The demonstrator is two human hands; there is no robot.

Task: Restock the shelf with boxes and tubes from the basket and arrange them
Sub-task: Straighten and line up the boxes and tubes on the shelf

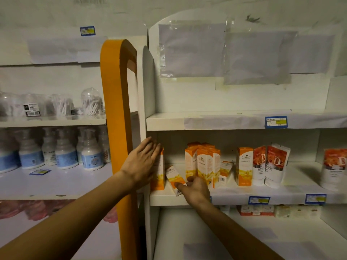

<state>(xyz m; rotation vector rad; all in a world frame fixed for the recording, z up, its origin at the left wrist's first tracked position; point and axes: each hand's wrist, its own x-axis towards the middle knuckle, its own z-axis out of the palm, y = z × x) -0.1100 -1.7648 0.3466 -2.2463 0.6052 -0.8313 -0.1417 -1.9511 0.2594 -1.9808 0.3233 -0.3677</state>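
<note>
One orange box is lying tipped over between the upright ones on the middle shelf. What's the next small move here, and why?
Probably stand the tipped box upright with the right hand, whose fingers already touch it, and slide it beside the leftmost box that the left hand is steadying. It leans in the gap while the neighbouring boxes stand straight.

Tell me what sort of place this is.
Probably a small shop or pharmacy aisle. Blue price tags are fixed to the shelf edge, identical orange boxes stand in rows beside matching tubes, and pump bottles fill the neighbouring unit.
</note>
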